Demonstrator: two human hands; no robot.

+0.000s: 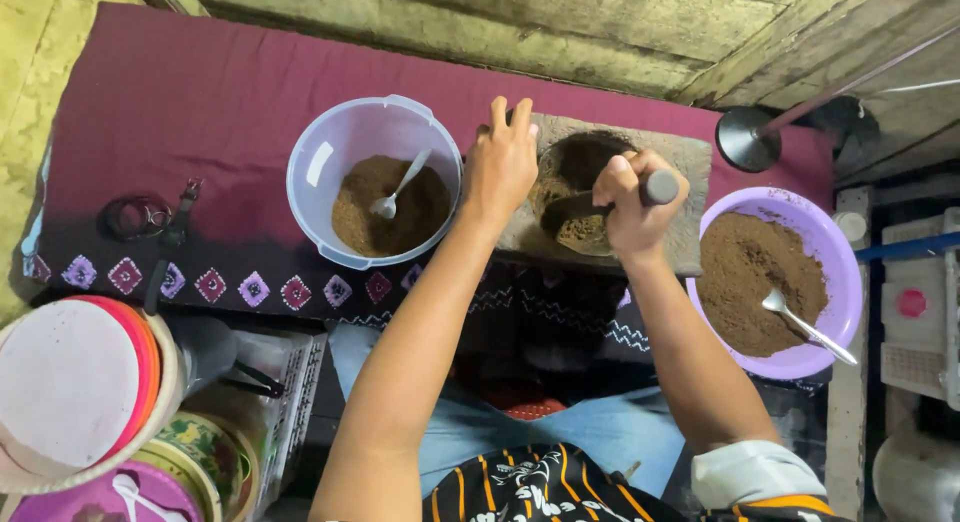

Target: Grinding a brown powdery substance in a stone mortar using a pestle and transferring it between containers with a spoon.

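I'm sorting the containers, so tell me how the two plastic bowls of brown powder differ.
The clear bowl sits beside the left hand; the purple bowl sits beside the right hand. The clear bowl holds a smaller amount of powder, the purple one more. Both hold a metal spoon.

Soft even daylight, sharp centre, wide-angle bending at dim edges.

rough stone mortar, glossy plastic bowl
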